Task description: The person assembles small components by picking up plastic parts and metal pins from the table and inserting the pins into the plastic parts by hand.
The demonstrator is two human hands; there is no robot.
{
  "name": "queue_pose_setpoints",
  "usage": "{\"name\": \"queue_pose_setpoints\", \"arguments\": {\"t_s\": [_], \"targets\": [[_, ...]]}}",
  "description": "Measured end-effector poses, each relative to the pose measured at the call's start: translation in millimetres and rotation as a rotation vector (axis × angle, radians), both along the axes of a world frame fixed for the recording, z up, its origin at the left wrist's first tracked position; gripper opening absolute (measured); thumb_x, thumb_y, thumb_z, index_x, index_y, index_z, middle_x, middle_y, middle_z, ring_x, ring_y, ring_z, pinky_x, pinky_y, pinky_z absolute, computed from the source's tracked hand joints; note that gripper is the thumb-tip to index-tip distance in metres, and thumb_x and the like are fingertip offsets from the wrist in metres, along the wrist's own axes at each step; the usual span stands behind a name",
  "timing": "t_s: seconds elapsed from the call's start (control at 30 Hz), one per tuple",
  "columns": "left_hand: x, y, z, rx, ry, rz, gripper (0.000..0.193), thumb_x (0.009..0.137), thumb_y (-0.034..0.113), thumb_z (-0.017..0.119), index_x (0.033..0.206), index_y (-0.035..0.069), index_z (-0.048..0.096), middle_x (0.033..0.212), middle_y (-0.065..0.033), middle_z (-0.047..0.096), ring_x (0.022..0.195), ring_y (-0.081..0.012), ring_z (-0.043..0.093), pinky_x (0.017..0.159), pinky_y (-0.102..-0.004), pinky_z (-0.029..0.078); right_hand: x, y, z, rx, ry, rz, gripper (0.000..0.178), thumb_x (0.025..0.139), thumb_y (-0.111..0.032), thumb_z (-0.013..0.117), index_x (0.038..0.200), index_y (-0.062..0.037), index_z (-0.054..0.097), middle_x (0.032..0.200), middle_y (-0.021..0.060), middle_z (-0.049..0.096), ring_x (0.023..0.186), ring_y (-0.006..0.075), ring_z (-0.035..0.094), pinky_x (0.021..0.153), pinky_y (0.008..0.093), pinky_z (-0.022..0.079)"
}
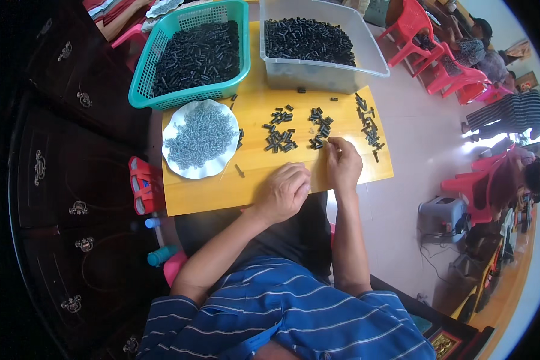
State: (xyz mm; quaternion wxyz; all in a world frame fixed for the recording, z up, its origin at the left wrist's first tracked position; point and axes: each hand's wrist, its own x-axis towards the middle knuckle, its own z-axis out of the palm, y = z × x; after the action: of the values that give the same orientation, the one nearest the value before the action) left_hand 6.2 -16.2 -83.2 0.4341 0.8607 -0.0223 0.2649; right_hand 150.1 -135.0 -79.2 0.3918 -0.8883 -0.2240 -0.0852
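My left hand point(287, 189) is curled closed over the near edge of the yellow board point(210, 195); whatever its fingers hold is hidden. To its right, my right hand point(344, 163) has thumb and forefinger pinched together beside a small cluster of short black cylindrical pieces point(321, 125). Any piece in that pinch is too small to make out. Another loose cluster of black pieces point(280, 141) lies just beyond my left hand. A third group of black pieces point(369, 126) runs along the board's right side. On the left stands a white scalloped plate point(171, 163) heaped with small silvery metal parts point(201, 135).
At the board's far side stand a green basket point(139, 90) and a clear plastic tub point(318, 72), both full of black pieces. Dark drawers point(72, 180) line the left; red sandals point(143, 186) lie beside them. Red chairs point(411, 30) and seated people are at right.
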Motion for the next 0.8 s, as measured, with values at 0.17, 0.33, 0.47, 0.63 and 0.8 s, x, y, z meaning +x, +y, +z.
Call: {"name": "queue_pose_setpoints", "arguments": {"t_s": [0.17, 0.33, 0.47, 0.63, 0.8], "targets": [[-1, 1, -1, 0.000, -0.012, 0.000, 0.008, 0.092, 0.006, 0.061, 0.090, 0.000, 0.058, 0.101, -0.0187, 0.068, 0.106, -0.0386, 0.065, 0.092, -0.0462, 0.052, 3, -6, -10, 0.127, 0.080, -0.005, 0.015, 0.092, -0.008, 0.068, 0.105, -0.0064, 0.075, 0.095, 0.0171, 0.074, 0.076, 0.0286, 0.071, 0.074, 0.0383, 0.056], [-1, 2, -1, -0.004, 0.005, -0.007, 0.008, 0.092, 0.007, 0.061, 0.091, 0.000, 0.058, 0.102, -0.0187, 0.067, 0.106, -0.0383, 0.065, 0.092, -0.0460, 0.052, -2, -6, -11, 0.220, 0.054, 0.103, 0.018, 0.089, -0.003, 0.069, 0.105, -0.0073, 0.075, 0.092, 0.0145, 0.071, 0.075, 0.0273, 0.069, 0.074, 0.0369, 0.056], [-1, 1, -4, -0.001, -0.010, 0.009, 0.009, 0.092, 0.008, 0.061, 0.091, -0.001, 0.058, 0.102, -0.0196, 0.067, 0.105, -0.0385, 0.065, 0.091, -0.0458, 0.052, -13, 5, -1, 0.070, -0.010, 0.200, 0.025, 0.082, -0.005, 0.073, 0.106, -0.0102, 0.075, 0.086, 0.0128, 0.066, 0.076, 0.0293, 0.068, 0.071, 0.0374, 0.055], [0, 1, -2, -0.004, -0.009, 0.005, 0.009, 0.092, 0.008, 0.062, 0.092, -0.001, 0.058, 0.103, -0.0205, 0.067, 0.105, -0.0391, 0.065, 0.092, -0.0460, 0.053, -17, 16, 1, 0.038, -0.001, 0.154, 0.019, 0.084, -0.007, 0.073, 0.103, -0.0098, 0.074, 0.087, 0.0119, 0.066, 0.077, 0.0292, 0.068, 0.070, 0.0383, 0.054], [0, 1, -2, -0.019, -0.027, 0.001, 0.008, 0.092, 0.007, 0.062, 0.093, -0.001, 0.059, 0.102, -0.0201, 0.068, 0.104, -0.0392, 0.065, 0.091, -0.0452, 0.053, -16, 15, 0, 0.074, -0.062, 0.159, 0.017, 0.084, -0.006, 0.074, 0.101, -0.0090, 0.072, 0.086, 0.0109, 0.066, 0.077, 0.0279, 0.068, 0.069, 0.0383, 0.054]]}}
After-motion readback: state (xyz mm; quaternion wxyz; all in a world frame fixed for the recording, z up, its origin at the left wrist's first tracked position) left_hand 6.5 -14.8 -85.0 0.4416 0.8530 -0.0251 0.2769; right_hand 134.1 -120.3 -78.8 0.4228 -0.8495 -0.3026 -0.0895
